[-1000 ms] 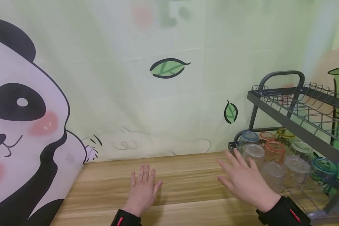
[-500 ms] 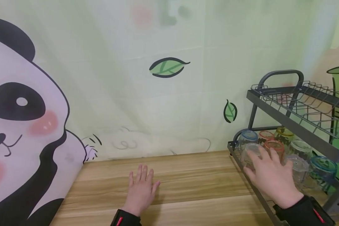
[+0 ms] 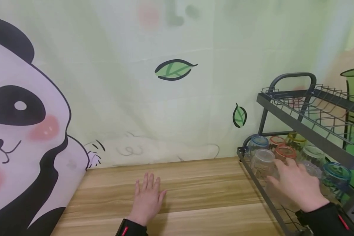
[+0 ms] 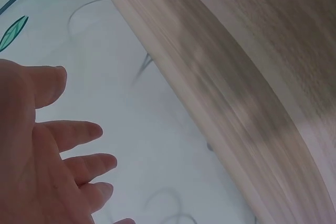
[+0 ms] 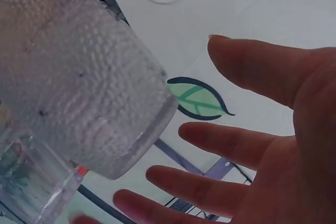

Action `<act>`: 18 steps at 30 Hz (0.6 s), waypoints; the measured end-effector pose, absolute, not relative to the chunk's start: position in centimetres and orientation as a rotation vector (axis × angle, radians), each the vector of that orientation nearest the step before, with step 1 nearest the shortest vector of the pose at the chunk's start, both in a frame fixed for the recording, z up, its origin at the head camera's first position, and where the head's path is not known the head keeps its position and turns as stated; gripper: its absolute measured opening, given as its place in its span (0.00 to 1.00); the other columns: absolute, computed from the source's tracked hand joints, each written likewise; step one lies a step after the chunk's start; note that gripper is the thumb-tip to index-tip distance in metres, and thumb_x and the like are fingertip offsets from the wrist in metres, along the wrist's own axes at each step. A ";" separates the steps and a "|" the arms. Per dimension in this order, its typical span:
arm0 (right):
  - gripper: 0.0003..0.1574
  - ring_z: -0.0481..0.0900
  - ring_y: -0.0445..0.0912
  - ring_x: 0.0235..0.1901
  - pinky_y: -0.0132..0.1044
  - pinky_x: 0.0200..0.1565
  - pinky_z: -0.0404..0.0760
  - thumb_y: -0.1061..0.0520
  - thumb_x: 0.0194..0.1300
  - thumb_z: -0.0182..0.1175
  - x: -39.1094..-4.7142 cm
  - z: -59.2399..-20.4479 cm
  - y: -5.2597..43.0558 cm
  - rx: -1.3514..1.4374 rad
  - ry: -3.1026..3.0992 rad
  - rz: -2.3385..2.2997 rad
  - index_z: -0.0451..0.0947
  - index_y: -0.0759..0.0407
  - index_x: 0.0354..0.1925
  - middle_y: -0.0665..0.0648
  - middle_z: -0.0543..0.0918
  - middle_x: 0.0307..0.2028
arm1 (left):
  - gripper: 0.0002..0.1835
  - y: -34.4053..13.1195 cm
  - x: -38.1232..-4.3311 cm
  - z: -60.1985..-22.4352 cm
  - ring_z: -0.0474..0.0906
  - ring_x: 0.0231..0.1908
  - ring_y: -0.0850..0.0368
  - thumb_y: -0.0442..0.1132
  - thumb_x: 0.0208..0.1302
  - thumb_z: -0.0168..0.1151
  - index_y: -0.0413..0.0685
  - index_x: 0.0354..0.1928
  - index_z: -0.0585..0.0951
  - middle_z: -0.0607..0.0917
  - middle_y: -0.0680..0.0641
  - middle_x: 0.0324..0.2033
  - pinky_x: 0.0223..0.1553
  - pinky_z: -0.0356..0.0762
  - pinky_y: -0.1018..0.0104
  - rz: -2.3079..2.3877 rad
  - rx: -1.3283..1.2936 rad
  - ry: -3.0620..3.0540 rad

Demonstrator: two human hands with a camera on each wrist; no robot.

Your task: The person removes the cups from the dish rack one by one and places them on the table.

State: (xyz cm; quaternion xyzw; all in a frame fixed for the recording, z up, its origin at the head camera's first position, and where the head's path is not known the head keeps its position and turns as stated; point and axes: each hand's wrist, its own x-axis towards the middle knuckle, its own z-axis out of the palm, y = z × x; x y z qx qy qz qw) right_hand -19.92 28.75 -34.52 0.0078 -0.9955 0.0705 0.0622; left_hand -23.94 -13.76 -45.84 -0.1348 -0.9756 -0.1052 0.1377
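Observation:
My left hand (image 3: pixel 147 200) hovers low over the wooden table (image 3: pixel 200 190), fingers straight and holding nothing. On the right, my right hand (image 3: pixel 298 185) reaches into the lower tier of the rack, over the upside-down glasses. In the right wrist view its fingers (image 5: pixel 199 184) and thumb are spread beside a clear, bumpy-textured glass (image 5: pixel 84 72), with a gap between thumb and glass. The head view shows this glass mostly hidden under the hand. A clear glass (image 3: pixel 262 164) stands to the left of the fingertips, and an orange-rimmed glass (image 3: pixel 285 152) just behind them.
The dark two-tier rack (image 3: pixel 301 127) stands at the table's right side, its upper wire shelf overhanging the glasses. Among several others are a blue-rimmed glass (image 3: pixel 259 142), a yellow-rimmed glass (image 3: pixel 296 139) and a teal-rimmed glass (image 3: pixel 336 175). A printed panda curtain (image 3: pixel 177 108) hangs behind.
My right hand has moved right from above the table to over the glasses, then lower and slightly farther right among them. The left hand has stayed nearly still.

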 end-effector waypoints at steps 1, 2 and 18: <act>0.46 0.62 0.78 0.52 0.72 0.37 0.66 0.40 0.64 0.63 -20.0 -34.5 28.9 0.023 -3.019 0.217 0.63 0.70 0.66 0.81 0.63 0.56 | 0.29 -13.8 -23.9 -45.8 0.50 0.71 0.35 0.51 0.74 0.52 0.36 0.66 0.71 0.64 0.31 0.68 0.67 0.43 0.33 -0.301 -0.388 -2.821; 0.46 0.63 0.78 0.51 0.72 0.37 0.67 0.40 0.64 0.63 -20.1 -34.5 29.0 0.023 -3.028 0.223 0.63 0.70 0.65 0.82 0.64 0.55 | 0.29 -13.8 -23.9 -45.9 0.51 0.71 0.35 0.51 0.74 0.52 0.36 0.66 0.71 0.64 0.31 0.68 0.66 0.43 0.33 -0.296 -0.389 -2.821; 0.43 0.70 0.74 0.46 0.63 0.40 0.73 0.46 0.61 0.67 -21.0 -35.1 30.0 0.102 -3.031 0.250 0.66 0.77 0.59 0.82 0.71 0.48 | 0.29 -13.8 -24.0 -46.1 0.49 0.71 0.35 0.50 0.74 0.52 0.36 0.66 0.70 0.64 0.31 0.68 0.67 0.43 0.34 -0.309 -0.390 -2.833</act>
